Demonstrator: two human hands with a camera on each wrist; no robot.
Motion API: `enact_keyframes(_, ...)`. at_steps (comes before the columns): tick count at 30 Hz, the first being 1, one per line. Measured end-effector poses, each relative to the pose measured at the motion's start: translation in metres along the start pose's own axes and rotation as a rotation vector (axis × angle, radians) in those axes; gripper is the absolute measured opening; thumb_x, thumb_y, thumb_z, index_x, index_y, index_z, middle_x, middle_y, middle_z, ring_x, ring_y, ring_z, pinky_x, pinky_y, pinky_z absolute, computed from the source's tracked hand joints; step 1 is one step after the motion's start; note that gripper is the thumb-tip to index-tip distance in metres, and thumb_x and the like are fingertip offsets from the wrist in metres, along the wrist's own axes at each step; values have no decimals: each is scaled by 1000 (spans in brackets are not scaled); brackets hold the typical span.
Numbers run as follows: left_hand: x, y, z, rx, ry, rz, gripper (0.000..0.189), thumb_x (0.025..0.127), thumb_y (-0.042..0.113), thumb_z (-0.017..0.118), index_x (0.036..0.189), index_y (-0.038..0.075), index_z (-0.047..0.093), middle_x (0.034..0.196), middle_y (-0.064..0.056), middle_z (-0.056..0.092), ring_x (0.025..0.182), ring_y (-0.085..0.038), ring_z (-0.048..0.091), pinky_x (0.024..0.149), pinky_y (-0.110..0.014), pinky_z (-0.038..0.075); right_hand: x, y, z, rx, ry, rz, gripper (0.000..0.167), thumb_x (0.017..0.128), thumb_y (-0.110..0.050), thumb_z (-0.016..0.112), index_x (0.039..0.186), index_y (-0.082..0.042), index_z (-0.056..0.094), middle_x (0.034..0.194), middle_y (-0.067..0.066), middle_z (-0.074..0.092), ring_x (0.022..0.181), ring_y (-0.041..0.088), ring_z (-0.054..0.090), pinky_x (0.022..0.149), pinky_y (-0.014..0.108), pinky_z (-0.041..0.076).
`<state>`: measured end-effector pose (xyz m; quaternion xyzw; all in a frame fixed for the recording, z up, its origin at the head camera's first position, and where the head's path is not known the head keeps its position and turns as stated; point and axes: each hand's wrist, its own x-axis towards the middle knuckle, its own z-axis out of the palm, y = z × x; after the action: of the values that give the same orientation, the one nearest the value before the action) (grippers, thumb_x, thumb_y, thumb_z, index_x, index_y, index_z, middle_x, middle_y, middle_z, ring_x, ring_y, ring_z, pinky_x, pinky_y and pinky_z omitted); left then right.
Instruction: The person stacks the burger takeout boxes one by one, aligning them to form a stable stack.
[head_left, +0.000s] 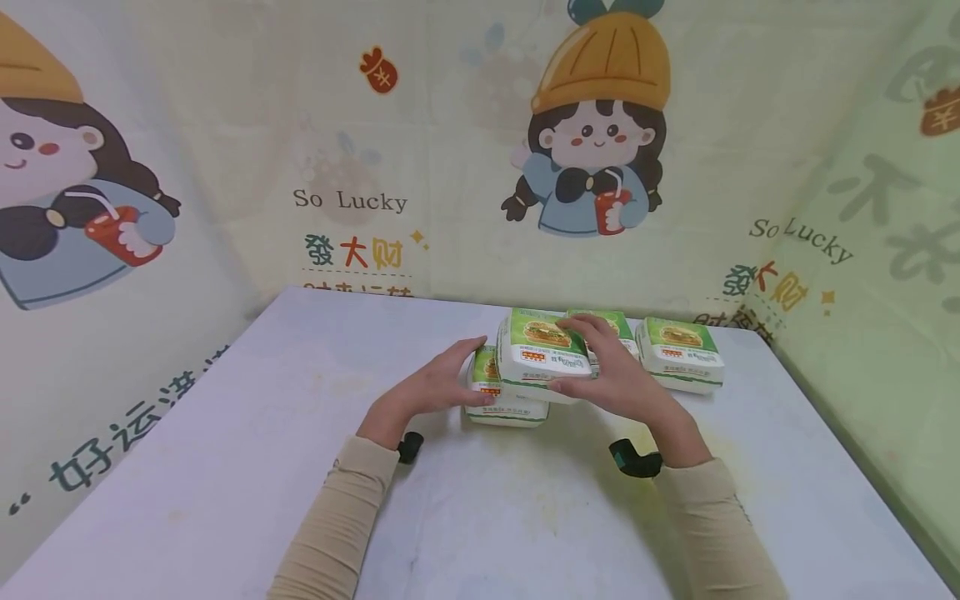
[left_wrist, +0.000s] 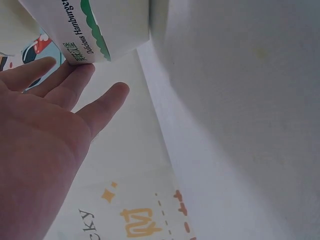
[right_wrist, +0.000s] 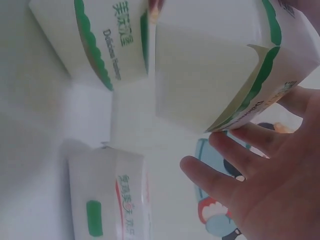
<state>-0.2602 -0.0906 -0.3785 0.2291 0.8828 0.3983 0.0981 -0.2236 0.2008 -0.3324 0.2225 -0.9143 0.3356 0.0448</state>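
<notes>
A white and green hamburger box is raised and tilted above another box, its right side in the grip of my right hand. In the right wrist view its plain underside shows, with the fingers along its printed side. My left hand holds the left end of the lower hamburger box, thumb at the front and fingers at the back. The left wrist view shows fingertips at the printed side of a box. The raised box covers much of the lower one.
Behind my right hand stands another hamburger box, partly hidden. One more hamburger box sits farther right on the white table. A printed cloth hangs behind the table and along its sides.
</notes>
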Motion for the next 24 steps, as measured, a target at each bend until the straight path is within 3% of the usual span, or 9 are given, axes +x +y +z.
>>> enact_keyframes(7,1,0,0,-18,6,37,101,77,33,84,158,17,25,158,-1,34,148,-21,28,121,-49,28,4,-3,13,-6,37,-30,86,78,-49,81,149,-27,39,161,9,22,142,34,30,107,63,38)
enact_keyframes(15,4,0,-1,-78,22,116,105,71,29,90,154,33,27,153,12,39,146,-12,31,121,-45,29,7,-8,27,23,70,-64,82,80,-45,80,148,-25,38,164,7,17,147,34,21,111,64,33)
enact_keyframes(24,3,-3,-1,-132,4,143,111,69,26,92,154,37,22,153,11,39,144,-13,33,120,-47,30,8,-7,37,55,38,-48,80,87,-45,72,153,-27,30,167,6,2,151,38,9,110,69,30)
